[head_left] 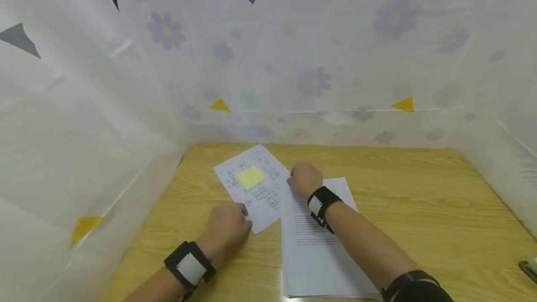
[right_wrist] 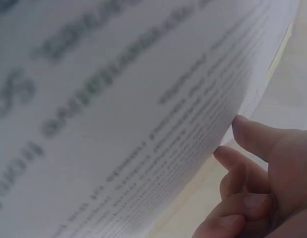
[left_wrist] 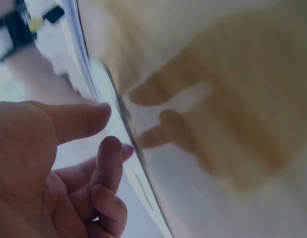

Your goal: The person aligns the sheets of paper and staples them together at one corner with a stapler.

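The left hand's fingers (left_wrist: pixel 106 163) are loosely bent, the thumb stretched out and the forefinger tip against the near edge of a sheet; they clamp on nothing. Only the left wrist view shows this, since from the head camera the left hand (head_left: pixel 226 227) is seen from the back, resting at the near corner of the floor-plan sheet (head_left: pixel 251 185). That sheet lies tilted on the desk (head_left: pixel 419 199), a yellow sticky note (head_left: pixel 250 177) stuck near its middle.

The right hand's fingers (right_wrist: pixel 242 163) are curled, with the thumb tip touching the edge of a printed page; in the close, blurred right wrist view it looks like a light pinch of the page edge, though I cannot be sure. The head camera places the right hand (head_left: pixel 305 178) at the far left corner of the stack of text pages (head_left: pixel 312 246), just where that stack meets the floor-plan sheet (the two papers overlap slightly there). The text lines are sharp enough to recognise as print only in the wrist view.

Each wrist carries a black band with a camera. Behind and beside the desk hangs a pale curtain (head_left: pixel 314 83) printed with flowers and pinned with black and yellow triangles.
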